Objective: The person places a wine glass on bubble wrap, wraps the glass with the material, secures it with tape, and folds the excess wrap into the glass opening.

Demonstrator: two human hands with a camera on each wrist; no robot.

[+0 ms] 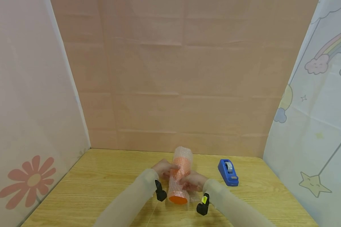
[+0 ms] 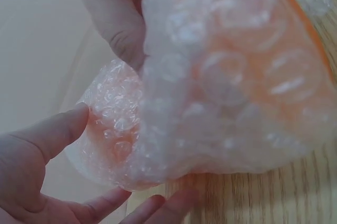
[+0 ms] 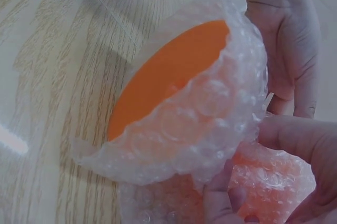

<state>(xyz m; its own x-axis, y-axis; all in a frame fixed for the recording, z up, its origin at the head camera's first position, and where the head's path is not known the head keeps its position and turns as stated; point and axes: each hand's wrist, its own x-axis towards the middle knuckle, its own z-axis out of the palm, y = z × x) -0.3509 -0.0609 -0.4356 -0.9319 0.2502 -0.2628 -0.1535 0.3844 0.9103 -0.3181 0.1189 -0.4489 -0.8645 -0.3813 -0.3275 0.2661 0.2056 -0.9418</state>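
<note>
An orange cylinder (image 3: 171, 74) lies wrapped in bubble wrap (image 1: 183, 152), its flat orange end facing me in the head view. My left hand (image 1: 163, 168) holds the roll from the left, thumb above and fingers along its lower side, as the left wrist view shows. From the right, nearer the orange end, my right hand (image 1: 194, 181) grips the wrap between thumb and fingers. A loose edge of wrap sticks out beyond the orange end in the right wrist view. Parts of the fingers are hidden behind the roll.
On the wooden table (image 1: 116, 176), a blue tape dispenser (image 1: 228, 172) with a roll of tape stands to the right. A beige sheet (image 1: 170, 78) rises behind the table, with patterned sheets at both sides.
</note>
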